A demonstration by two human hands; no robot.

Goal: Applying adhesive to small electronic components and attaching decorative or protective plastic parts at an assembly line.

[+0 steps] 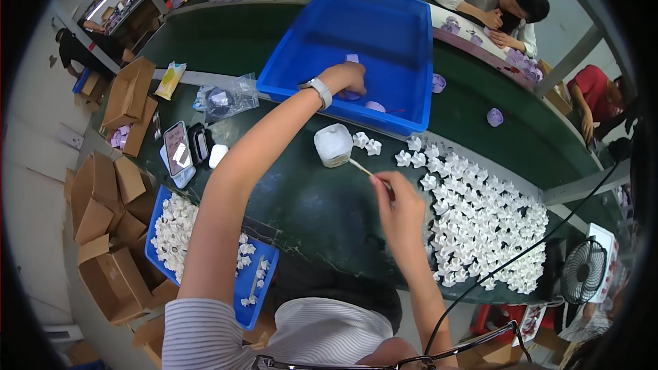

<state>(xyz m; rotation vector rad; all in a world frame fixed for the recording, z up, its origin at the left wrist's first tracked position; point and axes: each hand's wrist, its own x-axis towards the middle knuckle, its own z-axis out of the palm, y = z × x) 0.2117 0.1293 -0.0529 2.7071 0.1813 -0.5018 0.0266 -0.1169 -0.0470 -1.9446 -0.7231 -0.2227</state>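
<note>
My left hand (347, 79) reaches down into a large blue bin (295, 48), its fingers curled round a lavender plastic piece (351, 59); the fingertips are partly hidden. A second lavender piece (375, 106) lies on the bin floor close by. My right hand (399, 202) pinches a thin stick (362, 168) between thumb and fingers. The stick's far end meets the lower edge of a small white container (332, 142) on the dark green table, and its tip is hidden there. Two white flower-shaped pieces (373, 146) sit just right of the container.
Many white flower-shaped pieces (486, 226) spread over the table at right. A blue tray (267, 253) of similar pieces stands lower left. A phone (178, 147) and a plastic bag (236, 99) lie at left. Lavender parts (495, 117) rest beyond, where a co-worker (480, 0) sits. A black cable (521, 253) crosses at right.
</note>
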